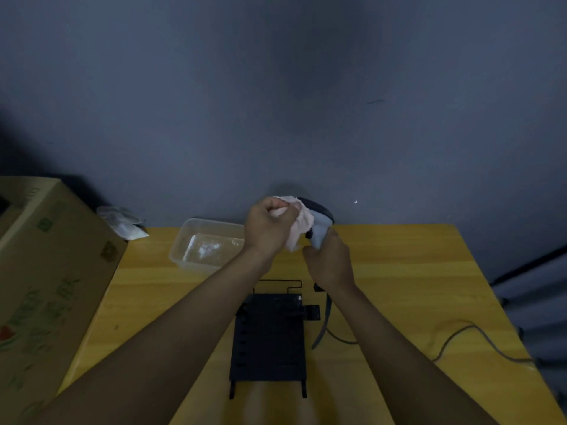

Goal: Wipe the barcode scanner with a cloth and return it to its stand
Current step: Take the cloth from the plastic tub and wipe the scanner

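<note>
Above the stand (270, 338), right hand (329, 262) grip around scanner (320, 223) handle, left hand (270, 228) grip pressing cloth (299, 228) against it

Dim room, low light: yellow wood-grain table (399, 271) sits against a blue-grey wall (276, 102). Cardboard box (46, 271) at 9 o'clock; clear plastic tub (184, 240) and crumpled plastic bag (122, 222) toward 11 o'clock.

box (52, 271) left of table (414, 271), stand (268, 342) on table
</note>
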